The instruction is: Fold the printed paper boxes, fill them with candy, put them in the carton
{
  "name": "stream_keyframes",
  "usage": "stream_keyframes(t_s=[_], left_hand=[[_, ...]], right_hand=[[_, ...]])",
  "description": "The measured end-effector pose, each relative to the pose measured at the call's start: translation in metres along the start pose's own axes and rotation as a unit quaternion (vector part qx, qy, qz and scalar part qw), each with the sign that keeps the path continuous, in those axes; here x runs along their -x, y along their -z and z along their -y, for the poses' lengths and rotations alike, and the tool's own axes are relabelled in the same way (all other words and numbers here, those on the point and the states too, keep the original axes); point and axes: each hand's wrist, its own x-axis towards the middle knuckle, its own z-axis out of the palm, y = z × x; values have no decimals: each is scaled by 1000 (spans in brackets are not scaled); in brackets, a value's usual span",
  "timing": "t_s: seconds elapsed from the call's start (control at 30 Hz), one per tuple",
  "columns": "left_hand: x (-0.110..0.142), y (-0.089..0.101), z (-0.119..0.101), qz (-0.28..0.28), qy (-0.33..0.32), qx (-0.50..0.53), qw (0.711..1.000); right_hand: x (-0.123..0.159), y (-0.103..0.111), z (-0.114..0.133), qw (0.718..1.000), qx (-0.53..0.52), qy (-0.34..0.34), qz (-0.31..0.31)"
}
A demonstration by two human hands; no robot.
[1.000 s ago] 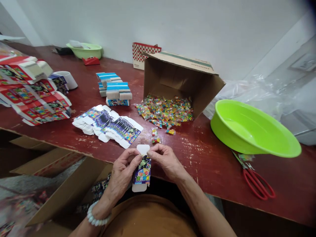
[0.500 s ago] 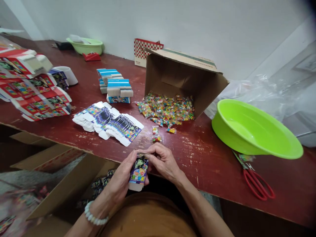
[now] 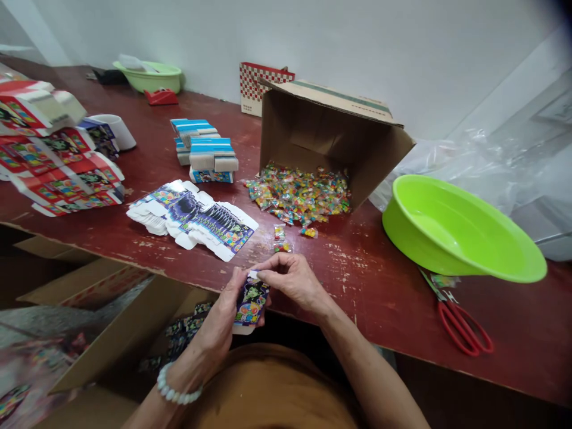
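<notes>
Printed flat cartons are lying fanned on the table, presumably for easy pick-up; at its near edge the left hand is cradling a small purple box, fingers curled behind—apparently steadying it. The right hand is pinching the box's top end between thumb and forefinger—likely for control—while wrapped candies are sitting beyond, seemingly within reach.

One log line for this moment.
left hand: holding purple box | right hand: touching its top end | flat cartons: on table | wrapped candies: heaped at cardboard box mouth
</notes>
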Motion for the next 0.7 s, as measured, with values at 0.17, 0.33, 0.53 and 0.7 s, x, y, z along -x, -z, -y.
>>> stream_keyframes(t_s=[0.17,0.33,0.53,0.7], left_hand=[[-1,0,4,-34,-15,-41,998],[-1,0,6,-50,-14,-14,999],[7,5,12,-16,39,100,994],[25,19,24,29,77,114,990]], right_hand=[[2,2,2,998,37,42,11],[13,6,4,961,173,195,90],[7,13,-15,945,253,193,73],[-32,41,-21,892,382,144,-196]])
